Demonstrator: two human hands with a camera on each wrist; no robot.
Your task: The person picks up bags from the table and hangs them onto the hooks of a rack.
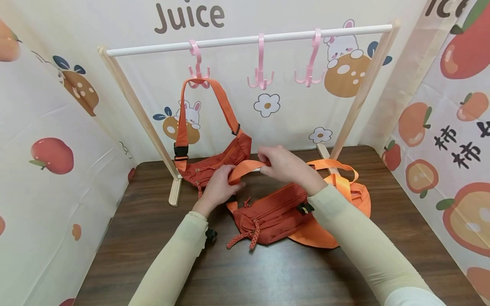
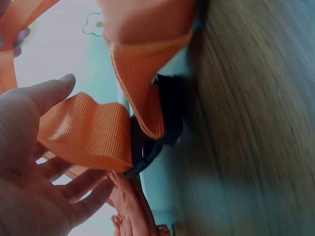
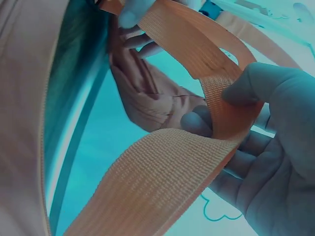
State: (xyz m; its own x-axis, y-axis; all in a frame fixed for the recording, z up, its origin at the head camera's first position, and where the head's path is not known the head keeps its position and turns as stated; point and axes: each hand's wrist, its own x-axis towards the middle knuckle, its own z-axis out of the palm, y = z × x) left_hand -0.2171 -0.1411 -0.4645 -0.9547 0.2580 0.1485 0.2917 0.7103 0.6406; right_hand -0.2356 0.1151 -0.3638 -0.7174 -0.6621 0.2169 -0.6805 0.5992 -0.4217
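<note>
A rust-red waist bag (image 1: pixel 268 216) lies on the table, with two braided zipper pulls at its front. Its orange strap (image 1: pixel 248 167) is lifted in a loop above the bag between both hands. My left hand (image 1: pixel 217 190) holds the loop's left part, with curled fingers behind the webbing and a raised thumb in the left wrist view. Close to these fingers is a black strap buckle (image 2: pixel 172 105). My right hand (image 1: pixel 285 165) pinches the strap farther right; thumb and fingertips squeeze the folded webbing (image 3: pixel 226 110) in the right wrist view.
Another red bag (image 1: pixel 239 148) hangs by its strap from the left pink hook (image 1: pixel 197 59) on a white rail (image 1: pixel 229 41). Two more pink hooks hang to the right. An orange bag (image 1: pixel 361 197) lies at the right, partly under the right forearm. Wooden stand legs frame the back.
</note>
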